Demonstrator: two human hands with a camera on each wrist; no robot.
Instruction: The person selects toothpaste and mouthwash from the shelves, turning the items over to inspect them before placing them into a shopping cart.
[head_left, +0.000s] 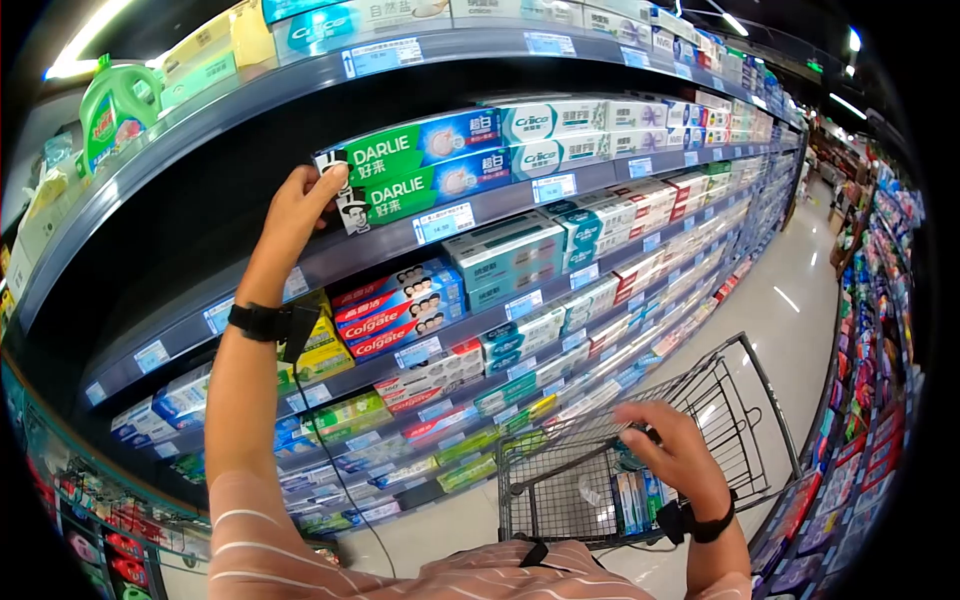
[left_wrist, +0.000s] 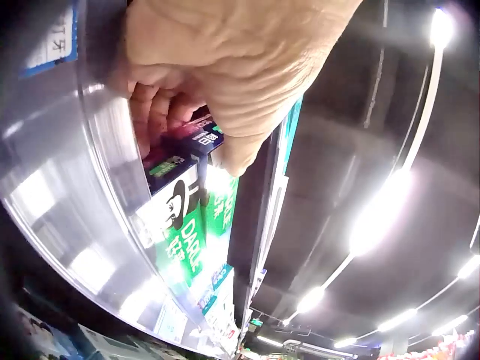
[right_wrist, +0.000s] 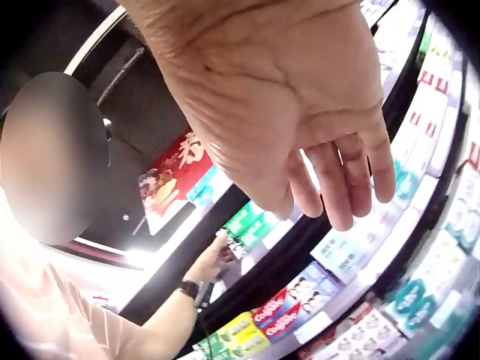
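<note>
My left hand (head_left: 308, 198) grips the left end of the upper green DARLIE toothpaste box (head_left: 400, 148) on the shelf, which lies on a second DARLIE box (head_left: 425, 192). In the left wrist view the thumb of the left hand (left_wrist: 232, 67) presses one green box (left_wrist: 222, 206), with the other fingers curled at its end and partly hidden. Over the shopping cart (head_left: 560, 465) hangs my right hand (head_left: 682, 452). The right wrist view shows this right hand (right_wrist: 292, 112) with relaxed, slightly bent fingers and nothing held.
White and teal boxes (head_left: 555, 120) stand right of the green ones; Colgate boxes (head_left: 400, 310) are a shelf lower. Several blue boxes (head_left: 638, 500) lie in the cart. A green detergent bottle (head_left: 115, 110) stands upper left, and a stocked shelf (head_left: 870, 370) lines the aisle's right.
</note>
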